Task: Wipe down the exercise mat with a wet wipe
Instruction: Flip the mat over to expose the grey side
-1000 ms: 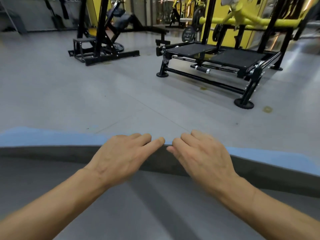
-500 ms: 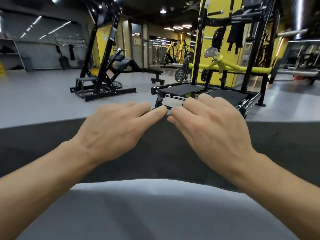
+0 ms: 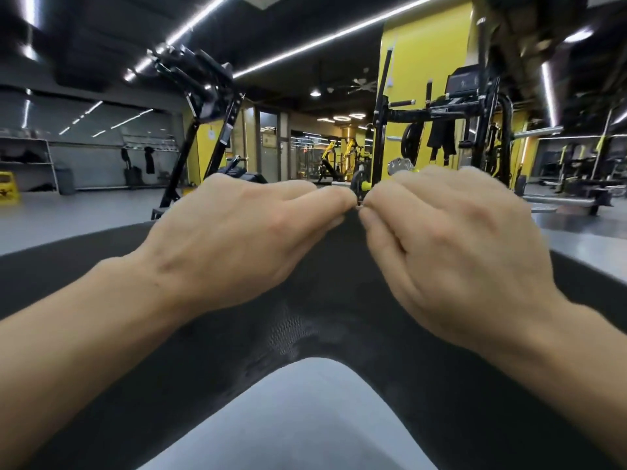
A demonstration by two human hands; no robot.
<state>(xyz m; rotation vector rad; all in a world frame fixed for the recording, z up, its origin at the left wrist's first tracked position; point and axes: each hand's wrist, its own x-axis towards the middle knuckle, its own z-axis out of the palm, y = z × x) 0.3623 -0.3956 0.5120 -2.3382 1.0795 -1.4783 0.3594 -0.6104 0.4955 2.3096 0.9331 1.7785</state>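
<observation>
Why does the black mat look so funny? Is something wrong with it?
The mat is not lying flat. The left hand and right hand pinch its upper edge and hold it up, so it droops in an arch with grey floor showing under it. A pale, scuffed-looking patch sits below the hands.

I see a gym hall with a smooth grey floor (image 3: pixel 84 215). The black ceiling (image 3: pixel 84 45) carries long white light strips (image 3: pixel 305 39) and a fan (image 3: pixel 363 83). A yellow pillar (image 3: pixel 427 62) stands right of centre. A black weight machine (image 3: pixel 203 106) stands left, a black rack (image 3: pixel 475 110) right. At far left: a shelf (image 3: pixel 27 154), a grey bin (image 3: pixel 66 179), a yellow floor sign (image 3: pixel 8 189).
</observation>
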